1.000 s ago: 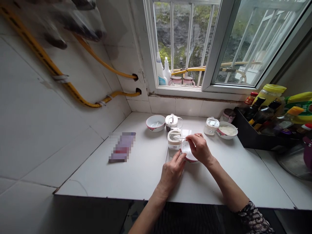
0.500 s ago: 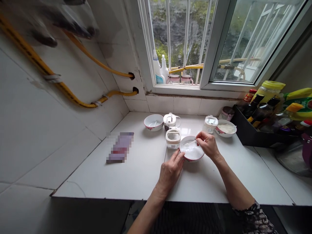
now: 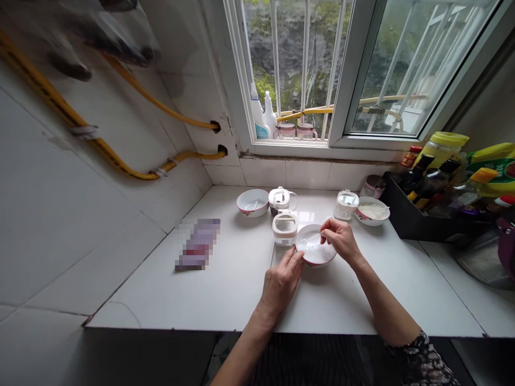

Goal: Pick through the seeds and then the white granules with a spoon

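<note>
A white bowl [image 3: 306, 258] with a pink rim stands on the counter and holds a white, powdery or grainy substance. My left hand [image 3: 281, 279] grips its near-left rim between thumb and fingers. Above the bowl's right side, my right hand [image 3: 340, 238] pinches a small pale spoon [image 3: 317, 239] that dips into the white contents. Its bowl end is hard to make out against them. Close behind the left rim sits a clear square jar [image 3: 285, 236] with a white-framed lid.
Further back are a second lidded jar [image 3: 279, 199] and a bowl [image 3: 252, 206] with a spoon. On the right stand another jar [image 3: 346, 205], a bowl of pale contents [image 3: 372, 212] and a black box [image 3: 426, 225] of bottles. A pixelated object [image 3: 198, 244] lies left.
My right hand has shifted slightly left over the bowl, moving the spoon in the white contents. My left hand keeps its hold on the rim.
</note>
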`<move>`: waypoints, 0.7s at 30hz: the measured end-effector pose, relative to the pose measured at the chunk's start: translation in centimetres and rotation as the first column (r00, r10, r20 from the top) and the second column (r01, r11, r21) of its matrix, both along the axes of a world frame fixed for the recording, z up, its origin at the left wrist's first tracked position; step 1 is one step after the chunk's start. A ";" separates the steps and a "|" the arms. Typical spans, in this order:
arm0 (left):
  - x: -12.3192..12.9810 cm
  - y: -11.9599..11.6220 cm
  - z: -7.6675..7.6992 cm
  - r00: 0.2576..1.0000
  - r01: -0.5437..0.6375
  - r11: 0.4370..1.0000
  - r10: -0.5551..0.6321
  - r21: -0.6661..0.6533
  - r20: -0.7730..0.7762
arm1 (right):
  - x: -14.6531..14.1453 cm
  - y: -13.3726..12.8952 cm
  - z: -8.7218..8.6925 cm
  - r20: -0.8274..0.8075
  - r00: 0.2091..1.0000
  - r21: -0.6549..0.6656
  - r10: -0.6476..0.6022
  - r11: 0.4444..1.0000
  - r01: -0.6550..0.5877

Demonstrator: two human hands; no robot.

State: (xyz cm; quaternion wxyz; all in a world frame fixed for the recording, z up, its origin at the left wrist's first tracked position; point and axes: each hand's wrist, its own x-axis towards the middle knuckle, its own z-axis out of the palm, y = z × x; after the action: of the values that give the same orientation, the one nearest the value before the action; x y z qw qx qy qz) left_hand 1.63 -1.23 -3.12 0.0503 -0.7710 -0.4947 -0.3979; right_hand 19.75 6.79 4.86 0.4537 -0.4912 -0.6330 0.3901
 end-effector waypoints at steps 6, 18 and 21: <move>0.0 0.0 0.0 1.000 0.000 1.000 0.001 0.014 -0.007 | 0.6 0.4 0.2 -0.110 0.994 -0.043 -0.013 0.999 0.008; 0.0 0.0 0.0 1.000 -0.001 1.000 0.001 -0.009 -0.007 | 0.9 0.3 0.1 -0.037 0.997 -0.045 0.067 0.997 -0.069; 0.0 0.0 0.0 1.000 0.006 1.000 -0.006 0.001 -0.003 | 0.5 0.2 0.0 -0.048 0.994 -0.053 0.096 0.994 -0.099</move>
State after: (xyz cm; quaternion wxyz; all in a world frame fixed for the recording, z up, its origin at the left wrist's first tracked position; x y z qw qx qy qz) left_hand 1.60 -1.24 -3.13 0.0503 -0.7729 -0.4923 -0.3972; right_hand 20.29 6.97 4.82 0.4346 -0.4631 -0.6346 0.4403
